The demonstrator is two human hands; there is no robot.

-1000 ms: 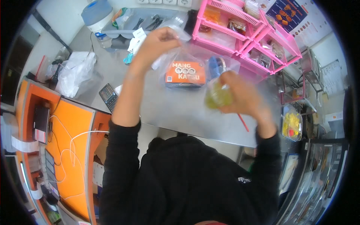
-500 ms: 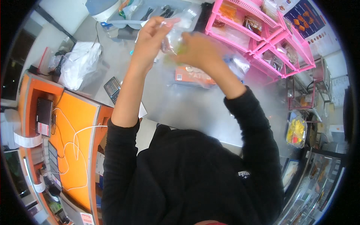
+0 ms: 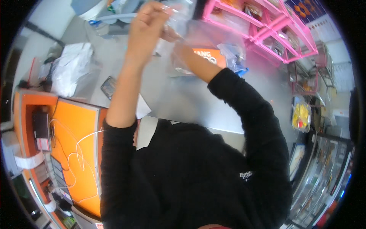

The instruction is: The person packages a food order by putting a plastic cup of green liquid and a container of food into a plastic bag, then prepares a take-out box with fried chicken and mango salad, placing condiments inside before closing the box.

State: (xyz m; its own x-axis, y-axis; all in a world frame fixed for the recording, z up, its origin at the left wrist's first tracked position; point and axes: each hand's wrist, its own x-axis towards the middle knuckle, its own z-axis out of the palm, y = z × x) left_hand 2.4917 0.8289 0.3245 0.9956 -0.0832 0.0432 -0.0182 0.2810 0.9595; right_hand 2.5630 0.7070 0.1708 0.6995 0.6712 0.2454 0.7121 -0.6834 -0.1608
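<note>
A second ago the right hand (image 3: 175, 40) was out over the counter with a rounded green bundle; now it has crossed leftward, up close beside the left hand (image 3: 148, 21), the bundle out of my sight. I can't tell how that right hand is closed — filmy plastic and the other hand cover much of it. The left stays high, fingers pinched narrow on the rim of the clear bag (image 3: 223, 34). That bag stands on the counter (image 3: 194, 103), its thin, glossy walls creased and loosely ballooned around a boxy orange carton (image 3: 211, 57), partly behind the right forearm, with a crumpled blue-and-clear item (image 3: 233, 55) beside it. The counter is smooth, dull-shining metal; beyond it rise pink baskets (image 3: 265, 29) of slotted, hard-looking plastic.
</note>
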